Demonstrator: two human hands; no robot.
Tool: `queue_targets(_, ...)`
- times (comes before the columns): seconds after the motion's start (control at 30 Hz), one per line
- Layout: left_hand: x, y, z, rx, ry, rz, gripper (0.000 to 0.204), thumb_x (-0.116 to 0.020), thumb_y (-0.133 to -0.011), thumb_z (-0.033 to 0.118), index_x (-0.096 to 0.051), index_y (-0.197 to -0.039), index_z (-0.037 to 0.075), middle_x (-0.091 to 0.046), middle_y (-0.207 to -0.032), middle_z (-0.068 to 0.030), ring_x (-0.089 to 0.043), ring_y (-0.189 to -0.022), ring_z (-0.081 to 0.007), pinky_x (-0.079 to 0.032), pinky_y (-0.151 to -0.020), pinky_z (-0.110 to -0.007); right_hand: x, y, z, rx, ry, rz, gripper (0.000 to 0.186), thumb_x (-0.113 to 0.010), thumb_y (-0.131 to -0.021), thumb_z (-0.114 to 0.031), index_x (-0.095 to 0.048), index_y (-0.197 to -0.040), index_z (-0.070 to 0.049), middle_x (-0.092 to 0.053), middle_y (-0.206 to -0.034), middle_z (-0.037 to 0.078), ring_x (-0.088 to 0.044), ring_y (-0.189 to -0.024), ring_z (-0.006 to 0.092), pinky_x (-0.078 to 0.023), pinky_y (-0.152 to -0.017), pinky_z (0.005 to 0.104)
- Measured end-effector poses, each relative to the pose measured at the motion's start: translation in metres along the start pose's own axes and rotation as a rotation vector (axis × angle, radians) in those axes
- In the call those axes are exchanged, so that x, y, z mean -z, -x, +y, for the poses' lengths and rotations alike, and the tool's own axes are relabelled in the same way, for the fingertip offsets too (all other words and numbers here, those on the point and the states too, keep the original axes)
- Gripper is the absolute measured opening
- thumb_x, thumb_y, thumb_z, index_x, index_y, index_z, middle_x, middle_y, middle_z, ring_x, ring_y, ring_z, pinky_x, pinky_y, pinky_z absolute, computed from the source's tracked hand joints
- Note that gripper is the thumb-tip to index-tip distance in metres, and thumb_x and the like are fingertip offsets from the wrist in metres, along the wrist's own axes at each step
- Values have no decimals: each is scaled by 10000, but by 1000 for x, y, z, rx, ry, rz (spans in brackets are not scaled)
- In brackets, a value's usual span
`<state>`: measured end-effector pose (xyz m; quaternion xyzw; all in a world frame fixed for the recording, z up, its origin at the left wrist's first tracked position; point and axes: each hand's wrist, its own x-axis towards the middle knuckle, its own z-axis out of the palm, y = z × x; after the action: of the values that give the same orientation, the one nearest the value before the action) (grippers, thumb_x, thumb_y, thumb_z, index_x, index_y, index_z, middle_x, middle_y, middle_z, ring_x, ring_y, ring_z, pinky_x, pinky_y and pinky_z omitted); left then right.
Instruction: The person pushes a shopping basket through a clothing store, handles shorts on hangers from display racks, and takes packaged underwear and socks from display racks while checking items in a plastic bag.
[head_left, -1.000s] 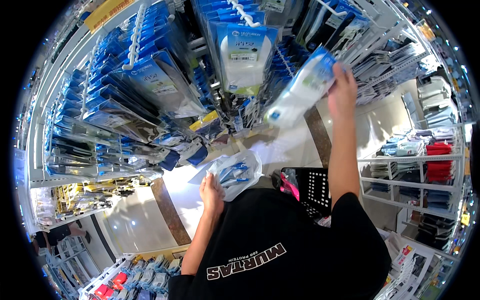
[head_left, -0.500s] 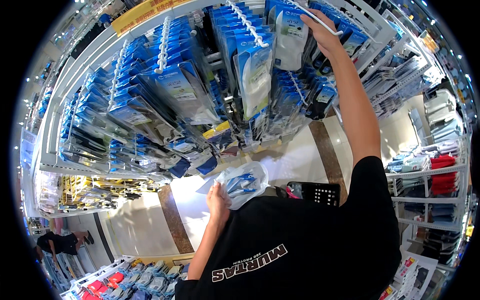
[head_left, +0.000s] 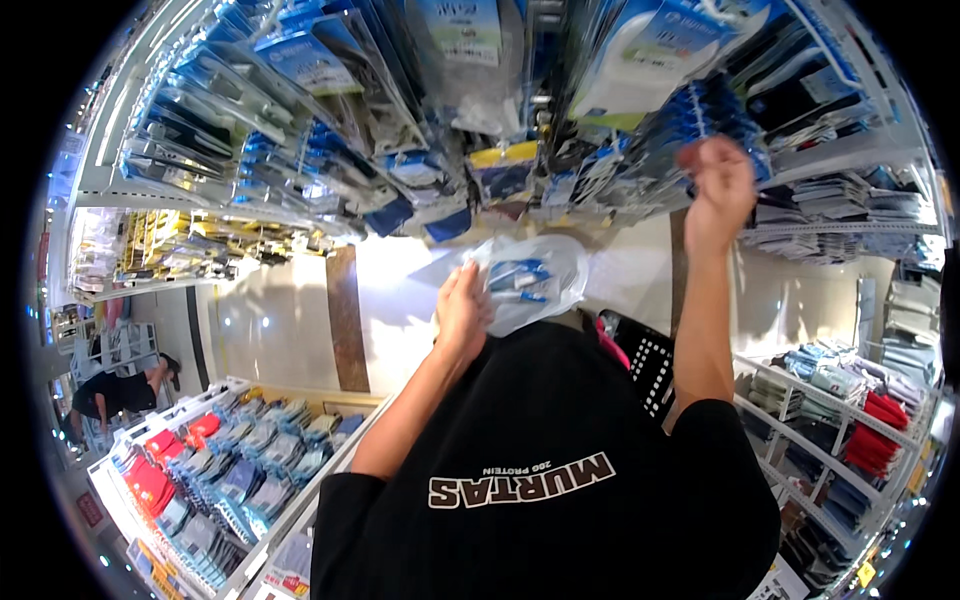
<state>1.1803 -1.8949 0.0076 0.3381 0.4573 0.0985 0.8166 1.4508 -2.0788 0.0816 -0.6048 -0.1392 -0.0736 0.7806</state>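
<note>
My left hand (head_left: 463, 308) is closed on the gathered top of a translucent white plastic bag (head_left: 562, 288) in front of my chest. Through its side show blue-and-white packs (head_left: 520, 278). My right hand (head_left: 722, 190) is in the air on the right, just short of the hanging rack; its fingers are smeared by motion, so their grip is unclear. Beyond it hang clear packs with blue header cards (head_left: 655, 60) on hooks, and a row of smaller blue-topped packs (head_left: 697, 115) lies behind the hand.
Below my right forearm is a black shopping basket (head_left: 640, 362) with rows of square holes and a pink item. A low bin of folded clothes (head_left: 235, 470) stands at the lower left, a shelf of folded garments (head_left: 835, 400) at the right. Another person (head_left: 120, 390) bends down far left.
My right hand has come down and back from a hook high on the rack. My left hand still grips the bag. The view has shifted, and the hanging packs now sit higher in it.
</note>
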Motion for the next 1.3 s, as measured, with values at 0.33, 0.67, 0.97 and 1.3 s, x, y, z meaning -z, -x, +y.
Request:
queue_targets(0.33,-18,-11,-8,-30,-29,-65,183,-545,-997,254,-533,-853,142,-487,-688,57,-403,-521,-47,-291,-446,-237,-9,164,66,-258,886,-1119,252,-729,-813,-166,-665,-994,-4,-694,-972,174,-681,-928,312,-528,-808,404)
queue_targets(0.67,-15,-7,-9,-29,-8,-134,194,-541,-1005,243,-546,-856,118,-506,-731,59,-437,-602,-40,-345,-519,-217,-3,196,123,-134,1155,-1330,232,-641,-835,-240,-649,-988,-65,-693,-996,152,-652,-951,358,-514,-822,451)
queue_targets(0.97,-3,-16,-6,-46,-63,-18,235,-526,-1005,270,-500,-807,146,-446,-661,48,-386,-505,-57,-281,-432,-240,-20,101,-1,-396,466,-838,290,-743,-814,-102,-633,-1075,-38,-692,-942,61,-660,-828,151,-517,-735,306)
queue_targets(1.3,-2,-19,-8,-31,-69,-89,285,-528,-1003,293,-460,-757,166,-379,-593,54,-329,-451,-70,-239,-412,-245,64,-59,-41,-181,-493,9,262,-633,-941,-134,-586,-1160,2,-650,-1152,114,-597,-1109,232,-429,-1018,402)
